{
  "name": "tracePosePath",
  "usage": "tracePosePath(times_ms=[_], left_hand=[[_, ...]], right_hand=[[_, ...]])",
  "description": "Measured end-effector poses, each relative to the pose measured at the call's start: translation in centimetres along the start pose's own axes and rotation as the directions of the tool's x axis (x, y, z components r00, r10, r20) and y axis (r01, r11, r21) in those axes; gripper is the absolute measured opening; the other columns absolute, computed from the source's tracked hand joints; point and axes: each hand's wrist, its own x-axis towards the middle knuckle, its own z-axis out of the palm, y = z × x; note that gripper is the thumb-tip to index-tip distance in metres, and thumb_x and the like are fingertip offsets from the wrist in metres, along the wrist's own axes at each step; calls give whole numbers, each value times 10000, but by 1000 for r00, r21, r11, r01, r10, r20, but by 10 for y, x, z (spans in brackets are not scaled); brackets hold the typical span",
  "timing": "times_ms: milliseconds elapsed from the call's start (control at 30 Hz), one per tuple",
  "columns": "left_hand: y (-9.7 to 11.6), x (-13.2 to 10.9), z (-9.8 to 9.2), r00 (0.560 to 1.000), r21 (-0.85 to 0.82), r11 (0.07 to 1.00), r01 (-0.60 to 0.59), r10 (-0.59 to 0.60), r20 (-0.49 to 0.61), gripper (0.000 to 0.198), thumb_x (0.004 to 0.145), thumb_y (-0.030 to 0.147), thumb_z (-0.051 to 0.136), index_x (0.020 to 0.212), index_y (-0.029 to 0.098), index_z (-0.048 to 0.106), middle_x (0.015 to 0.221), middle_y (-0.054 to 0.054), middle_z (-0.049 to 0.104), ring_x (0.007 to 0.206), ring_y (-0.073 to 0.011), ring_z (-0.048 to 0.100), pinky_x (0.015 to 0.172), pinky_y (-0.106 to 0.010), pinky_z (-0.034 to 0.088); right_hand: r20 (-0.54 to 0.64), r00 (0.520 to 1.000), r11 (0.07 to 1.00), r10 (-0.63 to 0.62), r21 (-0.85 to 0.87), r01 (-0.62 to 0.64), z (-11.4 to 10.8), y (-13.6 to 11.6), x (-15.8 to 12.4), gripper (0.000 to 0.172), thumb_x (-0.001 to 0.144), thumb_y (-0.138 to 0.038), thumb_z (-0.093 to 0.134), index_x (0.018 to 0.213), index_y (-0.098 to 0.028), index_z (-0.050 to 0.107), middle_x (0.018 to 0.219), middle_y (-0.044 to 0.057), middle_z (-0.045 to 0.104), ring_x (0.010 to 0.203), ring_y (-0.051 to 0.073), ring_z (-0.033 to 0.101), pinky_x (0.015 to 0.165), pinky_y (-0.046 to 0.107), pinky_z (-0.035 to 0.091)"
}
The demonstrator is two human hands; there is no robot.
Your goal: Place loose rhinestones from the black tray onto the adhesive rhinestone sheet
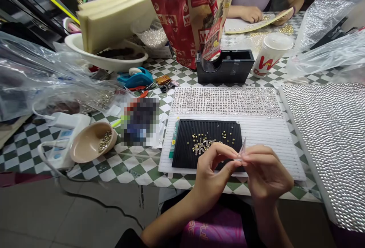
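Purple cloth (pixel 212 227) on the lap lies nearest, with both forearms angled in above it from either side. Their hands meet over the front edge of a black tray (pixel 184 158), wrists raised, fingertips brought together so that both hands probably steady each other for fine work.

Left hand (pixel 212 168) is curled, its thumb and forefinger pinched almost closed on what looks like a pale bit (pixel 238 160). Right hand (pixel 268 168) is bent in to face it, thumb and forefinger apparently closed on the base of a thin pointed piece (pixel 243 146) that stands up between the hands. The pieces are too small and covered to tell exactly what they are, or how the grip is shared.

Loose stones (pixel 201 145) lie on the tray, just beyond the left hand; its ridges likely stop them rolling, and the spot keeps them in easy reach. Beneath sits a white board (pixel 268 134), with a strip of stones (pixel 225 100) along its far side. To the right lies a studded sheet (pixel 327 138); well left, a bowl (pixel 82 145) leans tilted against a power strip (pixel 61 153).
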Motion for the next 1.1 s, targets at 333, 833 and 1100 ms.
tracePosePath(times_ms=[333, 833, 1100], left_hand=[[8, 3, 7, 978, 110, 972, 206, -203, -41, 167, 846, 342, 660, 941, 204, 662, 908, -34, 691, 840, -115, 664, 787, -235, 567], [7, 2, 9, 988, 21, 990, 138, -139, 63, 113, 830, 269, 684, 916, 210, 641, 883, -16, 686, 817, -101, 638, 763, -216, 547], [-5, 3, 20, 996, 30, 997, -65, 64, 56, 119, 823, 179, 676, 937, 211, 683, 907, -41, 711, 857, -124, 641, 785, -242, 548]], right_hand=[[-60, 978, 973, 202, 124, -193, 4, 4, -5, 329, 808, -40, 659, 1086, -216, 667, 835, 13, 636, 758, 140, 632, 640, 266, 554], [-83, 988, 976, -133, -183, 116, -6, 12, -2, 173, 850, -100, 653, 938, -239, 707, 834, 24, 732, 689, 171, 686, 577, 329, 548], [-177, 984, 1000, -27, -7, 27, -7, 11, 0, 142, 834, -113, 673, 907, -227, 716, 808, 23, 693, 731, 174, 658, 606, 316, 525]])
